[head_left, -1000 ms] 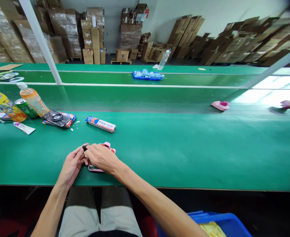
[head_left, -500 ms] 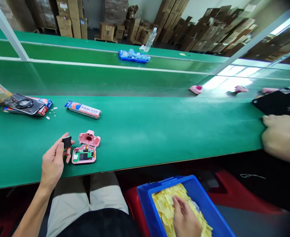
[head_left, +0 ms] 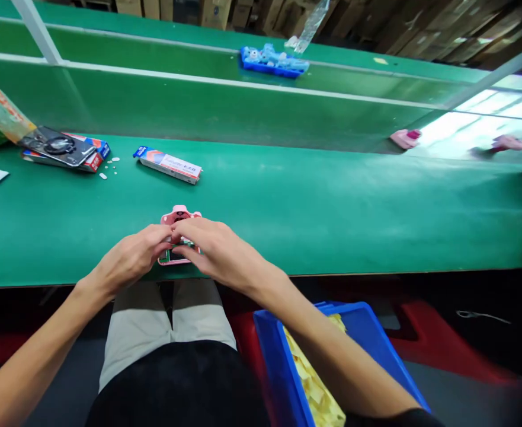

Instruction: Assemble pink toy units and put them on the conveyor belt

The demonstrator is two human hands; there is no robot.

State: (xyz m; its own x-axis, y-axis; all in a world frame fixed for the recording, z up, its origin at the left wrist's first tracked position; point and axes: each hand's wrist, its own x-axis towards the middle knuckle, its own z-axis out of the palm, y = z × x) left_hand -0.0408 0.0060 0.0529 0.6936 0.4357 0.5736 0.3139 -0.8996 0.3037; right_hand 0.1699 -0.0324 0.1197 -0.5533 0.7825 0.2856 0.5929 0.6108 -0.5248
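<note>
The small pink toy camera case (head_left: 179,210) lies opened out on the green work surface near its front edge. Part of a green circuit board (head_left: 163,258) shows in its lower half. My left hand (head_left: 131,256) is at the left side of the case, fingers pinched together. From the right, my right hand (head_left: 214,246) reaches over the case, its thumb and fingers drawn in. The fingertips of both hands meet over the board. Whatever they hold is hidden behind the fingers, and the black flat piece seen earlier does not show.
A blue bin (head_left: 367,332) of yellow slips stands below my right forearm. A narrow printed box (head_left: 169,165) lies behind the case. Further left are a phone-like black pack (head_left: 60,145) and small white bits. A blue tray (head_left: 274,62) sits on the far ledge.
My right hand has left the bin of yellow slips and come to the pink case. My left hand has moved right, onto the case. The view has tilted down.
</note>
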